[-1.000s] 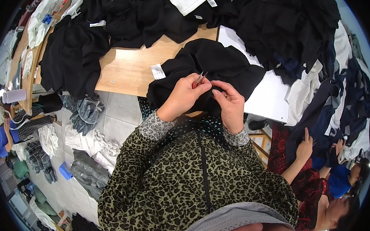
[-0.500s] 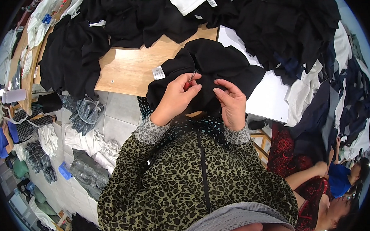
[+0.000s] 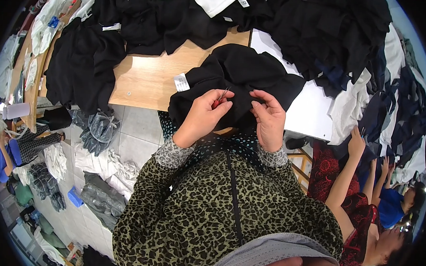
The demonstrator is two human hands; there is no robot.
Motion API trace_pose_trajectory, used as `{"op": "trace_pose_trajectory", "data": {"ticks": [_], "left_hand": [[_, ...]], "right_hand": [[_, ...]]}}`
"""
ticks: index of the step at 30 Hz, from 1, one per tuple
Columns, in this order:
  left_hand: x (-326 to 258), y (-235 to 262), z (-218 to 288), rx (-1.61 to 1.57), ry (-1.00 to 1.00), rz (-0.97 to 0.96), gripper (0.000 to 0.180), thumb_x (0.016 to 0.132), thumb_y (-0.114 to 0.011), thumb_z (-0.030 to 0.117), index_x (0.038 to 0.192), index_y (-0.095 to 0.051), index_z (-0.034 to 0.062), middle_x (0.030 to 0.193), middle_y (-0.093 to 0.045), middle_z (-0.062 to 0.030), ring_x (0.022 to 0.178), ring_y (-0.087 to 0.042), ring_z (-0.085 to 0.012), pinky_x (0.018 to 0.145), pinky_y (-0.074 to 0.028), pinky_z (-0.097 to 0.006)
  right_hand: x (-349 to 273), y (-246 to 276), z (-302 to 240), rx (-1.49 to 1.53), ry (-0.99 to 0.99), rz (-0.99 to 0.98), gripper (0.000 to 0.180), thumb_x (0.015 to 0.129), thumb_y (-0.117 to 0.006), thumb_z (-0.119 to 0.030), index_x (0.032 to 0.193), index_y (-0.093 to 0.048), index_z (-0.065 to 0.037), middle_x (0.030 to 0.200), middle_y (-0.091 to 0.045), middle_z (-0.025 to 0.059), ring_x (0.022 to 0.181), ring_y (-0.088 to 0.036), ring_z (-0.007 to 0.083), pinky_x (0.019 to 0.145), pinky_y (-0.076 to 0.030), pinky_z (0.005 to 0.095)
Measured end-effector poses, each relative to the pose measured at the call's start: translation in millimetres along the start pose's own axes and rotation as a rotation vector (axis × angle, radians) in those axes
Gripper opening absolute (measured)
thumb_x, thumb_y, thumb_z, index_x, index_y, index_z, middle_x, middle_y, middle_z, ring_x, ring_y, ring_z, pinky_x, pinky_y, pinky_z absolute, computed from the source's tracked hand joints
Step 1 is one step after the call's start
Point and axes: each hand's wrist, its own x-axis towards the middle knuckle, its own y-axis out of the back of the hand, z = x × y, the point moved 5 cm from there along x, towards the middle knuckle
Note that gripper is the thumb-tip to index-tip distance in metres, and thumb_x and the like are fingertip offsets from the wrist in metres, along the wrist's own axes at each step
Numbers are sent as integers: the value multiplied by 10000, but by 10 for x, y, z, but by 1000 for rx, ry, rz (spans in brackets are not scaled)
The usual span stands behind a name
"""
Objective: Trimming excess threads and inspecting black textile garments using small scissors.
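Nearest, the left hand [image 3: 203, 114] has its fingers closed around small red-handled snips [image 3: 217, 103], blades pointing far. The right hand [image 3: 270, 119], just right of it, holds its thumb and forefinger nearly together; whether a thread lies between them, I cannot tell. Beneath both hands, the black garment [image 3: 269, 71] lies bunched across the near edge of the desk [image 3: 145, 83], its white label [image 3: 181, 82] at the left. It looks midway through handling: unfolded, not set aside. Farther off, black garments [image 3: 324, 30] are heaped; which are done or left is unclear.
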Motion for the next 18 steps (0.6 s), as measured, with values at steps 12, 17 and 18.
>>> {"op": "trace_pose_trajectory", "data": {"ticks": [12, 17, 18], "left_hand": [[-74, -68, 256, 219, -332, 86, 260, 791, -664, 57, 1032, -593, -9, 848, -559, -86, 685, -574, -150, 609, -464, -250], [-60, -193, 375, 428, -541, 180, 170, 751, -683, 39, 898, -597, 30, 770, -567, -69, 569, -589, -207, 489, -462, -275], [-44, -206, 357, 428, -541, 180, 170, 751, -683, 39, 898, -597, 30, 770, -567, -69, 569, -589, -207, 489, -462, -275]], "right_hand": [[-35, -67, -57, -114, 116, -60, 322, 849, -538, 75, 1168, -539, 35, 1086, -603, 68, 679, -449, 11, 666, -400, 150], [-78, -143, -94, -176, 158, -140, 393, 855, -509, 83, 1243, -472, 29, 1154, -567, 91, 735, -509, 21, 707, -432, 164], [-80, -139, -96, -176, 158, -140, 393, 855, -509, 83, 1243, -472, 29, 1154, -567, 91, 735, -509, 21, 707, -432, 164]]}}
